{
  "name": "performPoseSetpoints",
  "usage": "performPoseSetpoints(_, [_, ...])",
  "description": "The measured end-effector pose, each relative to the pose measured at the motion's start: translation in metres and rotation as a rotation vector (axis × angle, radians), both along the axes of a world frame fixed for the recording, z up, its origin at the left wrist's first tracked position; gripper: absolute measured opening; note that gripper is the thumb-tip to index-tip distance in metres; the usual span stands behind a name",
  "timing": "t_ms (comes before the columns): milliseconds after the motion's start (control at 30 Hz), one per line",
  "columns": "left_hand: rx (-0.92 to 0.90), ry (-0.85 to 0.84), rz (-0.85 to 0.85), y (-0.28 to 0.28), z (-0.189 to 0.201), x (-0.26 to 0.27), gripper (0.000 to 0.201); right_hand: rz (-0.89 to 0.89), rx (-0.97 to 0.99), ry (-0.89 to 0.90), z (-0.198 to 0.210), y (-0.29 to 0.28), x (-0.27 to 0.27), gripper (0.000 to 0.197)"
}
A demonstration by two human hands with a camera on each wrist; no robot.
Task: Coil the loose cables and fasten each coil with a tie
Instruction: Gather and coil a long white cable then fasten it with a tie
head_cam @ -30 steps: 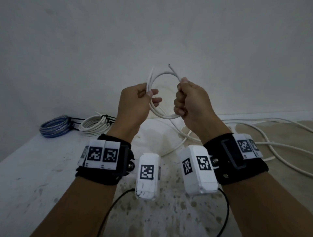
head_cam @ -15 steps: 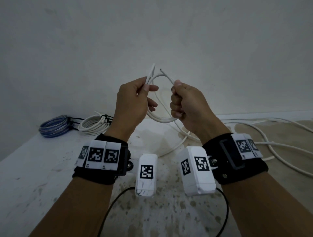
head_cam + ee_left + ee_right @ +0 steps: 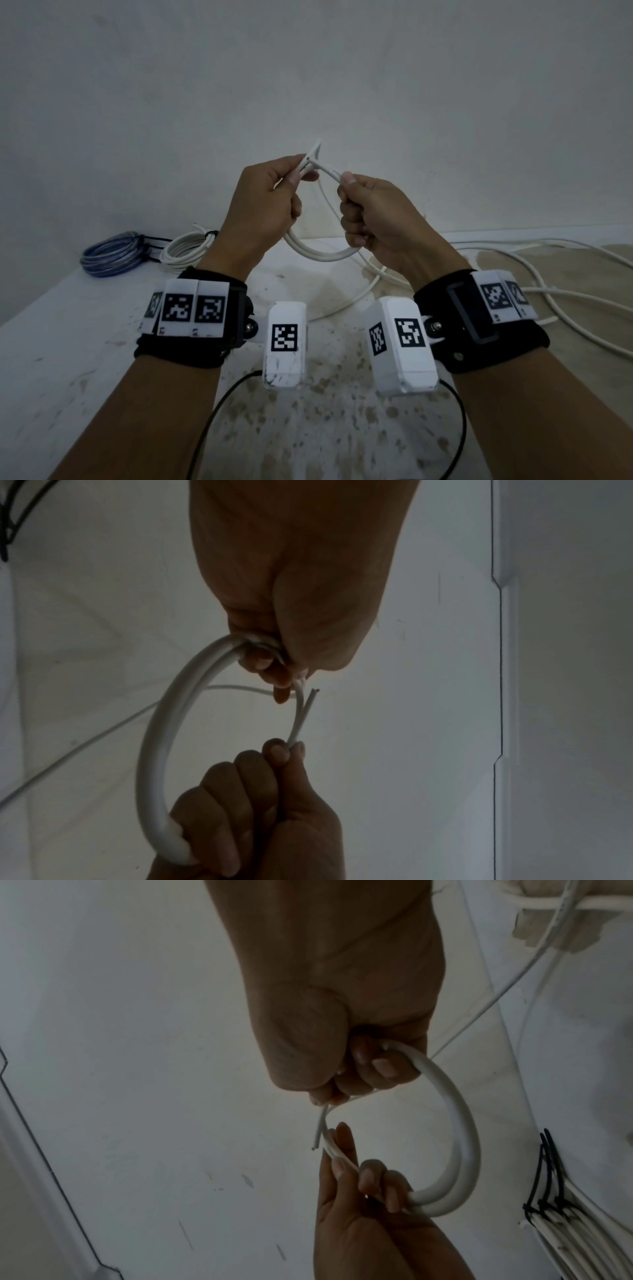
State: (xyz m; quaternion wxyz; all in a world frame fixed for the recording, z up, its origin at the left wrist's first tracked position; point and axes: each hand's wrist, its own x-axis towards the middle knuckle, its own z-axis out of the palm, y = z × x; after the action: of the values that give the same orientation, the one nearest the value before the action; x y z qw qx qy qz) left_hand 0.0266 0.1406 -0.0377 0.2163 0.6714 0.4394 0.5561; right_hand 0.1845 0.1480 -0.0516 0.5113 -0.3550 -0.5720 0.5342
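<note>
I hold a small coil of white cable (image 3: 322, 254) in the air between both hands. My left hand (image 3: 274, 202) pinches the upper left of the loop near the cable's cut end (image 3: 317, 147). My right hand (image 3: 363, 212) grips the right side in a fist, thumb on top. In the left wrist view two turns of the white cable (image 3: 161, 739) curve between the hands, and the thin cut end (image 3: 310, 699) sticks out. The right wrist view shows the same loop (image 3: 462, 1139) and the cut end (image 3: 318, 1134).
The loose rest of the white cable (image 3: 534, 274) sprawls over the table at the right. At the back left lie a tied blue coil (image 3: 111, 255) and a tied white coil (image 3: 186, 248), seen with black ties (image 3: 544, 1185). A wall (image 3: 308, 85) stands close behind.
Both hands have risen and drawn closer together. The loop has narrowed, and the cable's cut end has swung left to lie at the left hand's fingertips.
</note>
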Motion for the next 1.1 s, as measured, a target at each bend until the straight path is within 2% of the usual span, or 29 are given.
performPoseSetpoints(267, [-0.067,0.190,0.003,-0.003,0.005,-0.007,0.027,-0.050,0.040,-0.054,-0.003,0.003,0.000,0.039])
performPoseSetpoints(400, [-0.002,0.170,0.005,-0.003,0.003,-0.001,0.025,-0.095,0.079,-0.087,-0.004,0.002,-0.004,0.038])
performPoseSetpoints(567, [0.198,0.106,0.143,0.002,-0.005,0.005,0.030,-0.095,0.153,-0.190,-0.003,0.000,-0.006,0.038])
performPoseSetpoints(667, [0.214,0.065,0.166,0.004,-0.006,0.005,0.029,-0.071,0.153,-0.193,-0.003,-0.002,-0.008,0.038])
performPoseSetpoints(733, [0.206,0.044,0.176,0.005,-0.004,0.003,0.030,-0.118,0.137,-0.205,0.000,-0.004,-0.011,0.038])
performPoseSetpoints(800, [0.208,0.041,0.170,0.005,-0.001,0.000,0.030,-0.354,0.257,-0.327,0.003,0.001,-0.010,0.039])
performPoseSetpoints(867, [0.217,0.080,0.156,0.003,0.001,-0.004,0.030,-0.607,0.514,-0.511,0.006,0.005,-0.006,0.036])
performPoseSetpoints(933, [0.232,0.122,0.129,-0.002,0.007,-0.006,0.031,-0.552,0.674,-0.624,0.016,0.006,-0.002,0.034])
performPoseSetpoints(1000, [0.244,0.215,0.117,-0.005,0.015,-0.009,0.032,-0.459,0.674,-0.733,0.030,0.006,-0.001,0.029])
performPoseSetpoints(1100, [0.266,0.324,0.110,-0.014,0.044,-0.015,0.030,-0.468,0.730,-0.899,0.062,-0.004,0.004,0.021])
